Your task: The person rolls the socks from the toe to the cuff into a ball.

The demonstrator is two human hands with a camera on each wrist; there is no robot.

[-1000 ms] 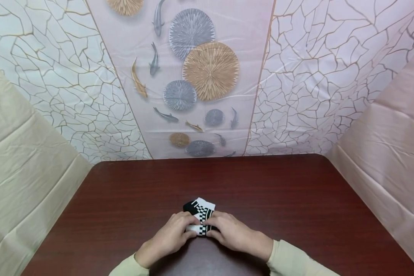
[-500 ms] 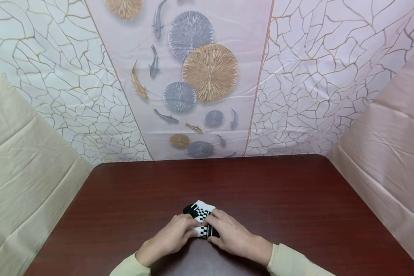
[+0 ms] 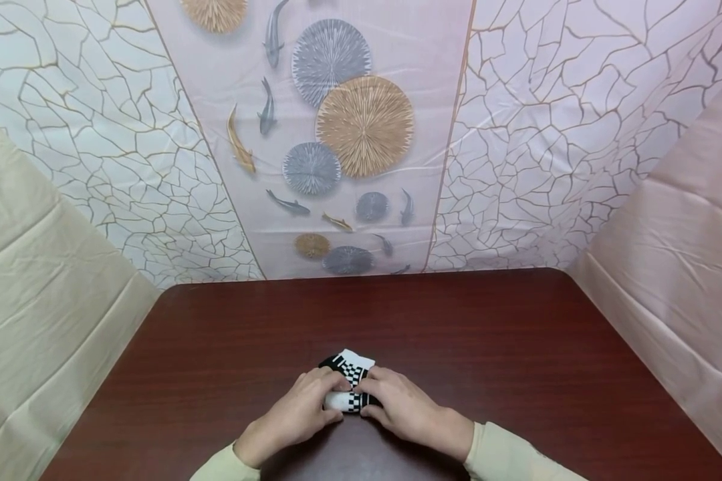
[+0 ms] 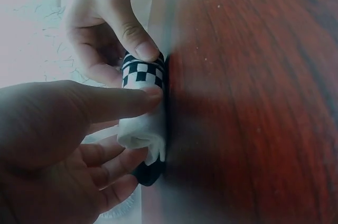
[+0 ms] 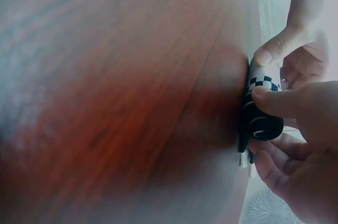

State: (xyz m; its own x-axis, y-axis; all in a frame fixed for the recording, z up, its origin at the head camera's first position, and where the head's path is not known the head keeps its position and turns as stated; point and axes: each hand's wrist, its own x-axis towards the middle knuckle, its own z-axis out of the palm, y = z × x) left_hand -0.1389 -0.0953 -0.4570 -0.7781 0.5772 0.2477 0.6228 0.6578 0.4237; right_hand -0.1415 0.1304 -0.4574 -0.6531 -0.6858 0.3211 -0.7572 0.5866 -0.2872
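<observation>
Part-rolled sock [image 3: 352, 401]; left grip [image 3: 303, 405], right grip [image 3: 403, 404] around

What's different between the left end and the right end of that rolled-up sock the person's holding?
Colour: the left end is white; the right end is mostly black.
Shape: the left end shows loose, hanging folds, while the right end looks rounder and tighter.
Hold: the left hand grips the left end, the right hand the right end.
Both belong to one roll, with a checkered band between them.
</observation>
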